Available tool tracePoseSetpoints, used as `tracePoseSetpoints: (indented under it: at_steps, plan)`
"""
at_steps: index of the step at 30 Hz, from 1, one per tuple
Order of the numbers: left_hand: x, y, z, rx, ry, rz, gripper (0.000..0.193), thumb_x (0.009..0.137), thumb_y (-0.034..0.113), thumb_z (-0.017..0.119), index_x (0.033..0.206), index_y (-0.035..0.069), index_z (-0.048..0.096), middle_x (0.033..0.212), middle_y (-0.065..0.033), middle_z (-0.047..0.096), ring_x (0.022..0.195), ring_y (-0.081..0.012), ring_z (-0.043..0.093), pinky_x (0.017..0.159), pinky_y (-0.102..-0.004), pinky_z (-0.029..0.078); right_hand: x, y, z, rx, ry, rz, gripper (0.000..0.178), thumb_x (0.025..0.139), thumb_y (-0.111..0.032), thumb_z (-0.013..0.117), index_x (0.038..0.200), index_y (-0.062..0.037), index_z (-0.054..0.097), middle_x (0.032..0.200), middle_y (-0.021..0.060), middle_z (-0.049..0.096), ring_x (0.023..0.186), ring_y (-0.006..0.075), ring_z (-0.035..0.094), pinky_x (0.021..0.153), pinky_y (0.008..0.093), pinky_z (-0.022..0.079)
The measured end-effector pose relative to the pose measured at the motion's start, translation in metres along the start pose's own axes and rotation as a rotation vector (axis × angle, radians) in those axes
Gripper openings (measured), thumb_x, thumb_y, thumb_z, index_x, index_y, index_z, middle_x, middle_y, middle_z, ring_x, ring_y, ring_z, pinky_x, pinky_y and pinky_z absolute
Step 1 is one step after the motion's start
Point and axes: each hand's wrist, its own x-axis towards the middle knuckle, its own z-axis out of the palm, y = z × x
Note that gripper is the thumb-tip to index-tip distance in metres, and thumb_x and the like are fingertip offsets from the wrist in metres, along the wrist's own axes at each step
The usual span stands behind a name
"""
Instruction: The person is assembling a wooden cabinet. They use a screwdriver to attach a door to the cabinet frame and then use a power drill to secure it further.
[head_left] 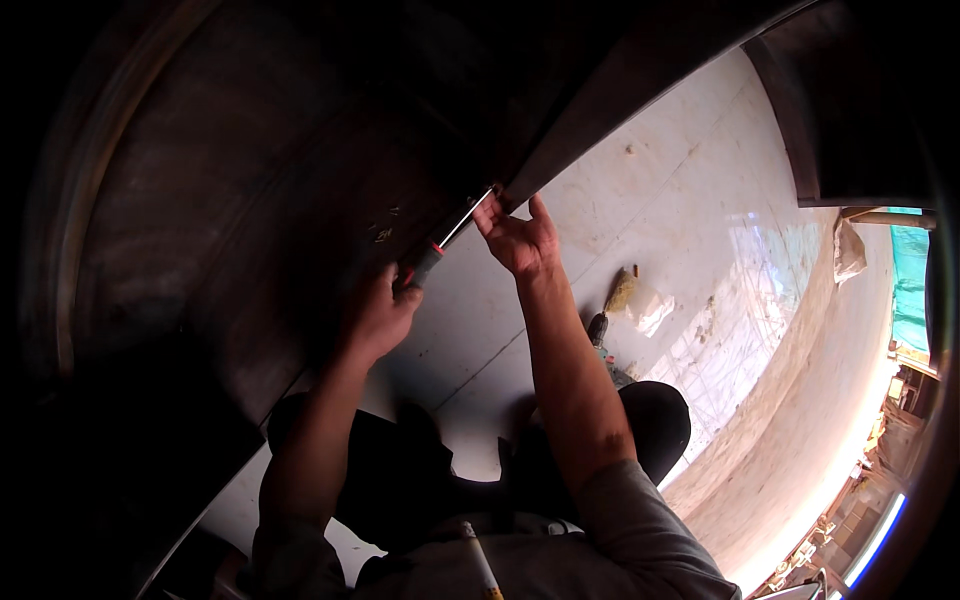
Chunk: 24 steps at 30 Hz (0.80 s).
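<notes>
My left hand [380, 318] is wrapped round the red and black handle of a screwdriver [428, 262]. Its bright shaft points up and to the right, toward the inner edge of a dark wooden piece [590, 115]. Close to the tip, my right hand [523, 240] is turned palm up, its thumb apart and its fingers reaching to that edge. What the tip meets is too dark to make out. Several small brass-coloured bits, perhaps screws, [383, 235] lie on the dark surface left of the screwdriver.
On the pale tiled floor [670, 180], right of my right forearm, lies a power drill [598, 328], partly hidden by my knee. A yellowish bundle [622, 290] and a crumpled white piece [652, 310] lie beside it. A cigarette [480, 562] shows at the lower edge.
</notes>
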Motion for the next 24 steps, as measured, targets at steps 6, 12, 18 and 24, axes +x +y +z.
tracePoseSetpoints:
  at_steps: [6, 12, 18, 24]
  plan:
    - [-0.012, 0.042, -0.014, 0.231, -0.038, -0.065, 0.050, 0.087, 0.025, 0.066, 0.125, -0.003, 0.050, 0.116, -0.0246, 0.061, 0.102, -0.0379, 0.063, 0.088, -0.0417, 0.051, 0.003, -0.003, -0.004, 0.002, -0.011, -0.017, 0.057, 0.098, -0.047, 0.045, 0.113, 0.0075, 0.050, 0.108, 0.0175, 0.058, 0.103, 0.0315, 0.059, 0.101, 0.0528, 0.045]
    - [-0.006, 0.023, -0.011, 0.186, 0.057, 0.013, 0.051, 0.085, 0.023, 0.068, 0.124, -0.004, 0.049, 0.110, -0.0250, 0.063, 0.105, -0.0380, 0.061, 0.089, -0.0420, 0.049, 0.006, -0.004, -0.009, -0.019, -0.040, -0.026, 0.057, 0.097, -0.045, 0.049, 0.116, 0.0082, 0.048, 0.109, 0.0184, 0.058, 0.105, 0.0330, 0.058, 0.103, 0.0531, 0.044]
    - [-0.003, 0.017, -0.006, 0.176, -0.062, -0.115, 0.053, 0.082, 0.019, 0.071, 0.124, -0.003, 0.048, 0.090, -0.0189, 0.068, 0.086, -0.0331, 0.068, 0.074, -0.0391, 0.054, 0.005, -0.005, -0.012, -0.015, -0.112, 0.001, 0.054, 0.091, -0.039, 0.060, 0.116, 0.0085, 0.048, 0.110, 0.0192, 0.058, 0.106, 0.0347, 0.058, 0.105, 0.0532, 0.042]
    - [-0.010, 0.040, -0.016, 0.227, 0.057, -0.042, 0.052, 0.084, 0.023, 0.070, 0.123, -0.002, 0.047, 0.116, -0.0246, 0.062, 0.106, -0.0362, 0.062, 0.090, -0.0421, 0.049, -0.001, 0.002, -0.001, -0.093, 0.003, -0.058, 0.062, 0.096, -0.053, 0.045, 0.118, 0.0048, 0.048, 0.101, 0.0150, 0.059, 0.097, 0.0315, 0.060, 0.098, 0.0513, 0.048]
